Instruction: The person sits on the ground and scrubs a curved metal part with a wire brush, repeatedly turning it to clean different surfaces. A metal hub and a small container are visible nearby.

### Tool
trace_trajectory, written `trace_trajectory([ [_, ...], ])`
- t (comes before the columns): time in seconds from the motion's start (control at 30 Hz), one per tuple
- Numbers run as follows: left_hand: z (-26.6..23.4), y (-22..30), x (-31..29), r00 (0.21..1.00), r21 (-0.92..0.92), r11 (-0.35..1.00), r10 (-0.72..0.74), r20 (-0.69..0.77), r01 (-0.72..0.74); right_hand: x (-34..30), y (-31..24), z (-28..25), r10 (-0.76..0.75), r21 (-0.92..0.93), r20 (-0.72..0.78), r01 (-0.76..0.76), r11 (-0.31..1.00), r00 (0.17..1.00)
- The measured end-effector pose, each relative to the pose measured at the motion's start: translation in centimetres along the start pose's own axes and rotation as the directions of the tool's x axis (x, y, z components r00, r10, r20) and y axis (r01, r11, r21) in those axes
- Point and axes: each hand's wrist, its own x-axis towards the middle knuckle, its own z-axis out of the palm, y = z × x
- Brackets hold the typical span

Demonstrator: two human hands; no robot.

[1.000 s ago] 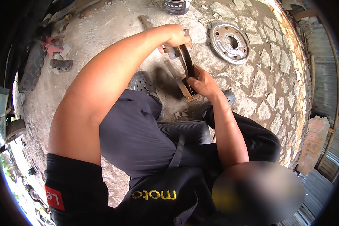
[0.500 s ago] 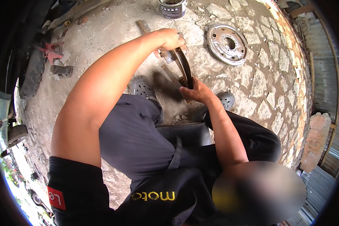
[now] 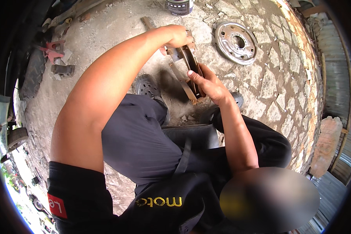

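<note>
A brown, rusty-looking metal bracket [image 3: 182, 80] with a curved bar and flat side plates is held between my hands above the ground. My left hand [image 3: 178, 37] is closed round its far end, fingers partly hidden. My right hand [image 3: 208, 84] grips the nearer right side, thumb laid over the top edge and the other fingers mostly behind the metal. Beyond my left forearm a brush [image 3: 147, 22] with pale bristles shows in part. Its other end is hidden, so I cannot tell whether it touches my hand.
A silver steel wheel disc [image 3: 236, 43] lies on the stone paving at the far right. A dark paint can [image 3: 179, 6] stands at the far edge. To the left are a red metal stand [image 3: 52, 51] and a dark cylindrical part [image 3: 62, 70]. My feet flank the work spot.
The bracket has turned in my hands, showing more of its inner side. My right hand has shifted up along it, its thumb now on top. My left hand keeps its hold at the far end.
</note>
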Motion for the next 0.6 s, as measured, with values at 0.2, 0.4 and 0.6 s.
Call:
trace_trajectory([
  [0.2, 0.3, 0.4, -0.5, 0.999, 0.003, 0.999, 0.032, -0.041, -0.031, 1.6, 5.6, 1.5, -0.019, -0.31, -0.096, -0.012, 0.951, 0.995],
  [0.4, -0.1, -0.4, -0.2, 1.0, -0.022, 1.0, 0.004, -0.01, -0.004, 0.3, 0.6, 1.5, -0.126, -0.031, -0.166, 0.122, 0.992, 0.978],
  [0.6, -0.2, -1.3, 0.4, 1.0, -0.022, 1.0, -0.009, -0.012, 0.008, 0.4, 1.9, 1.1, 0.004, 0.092, 0.026, -0.007, 0.996, 1.0],
])
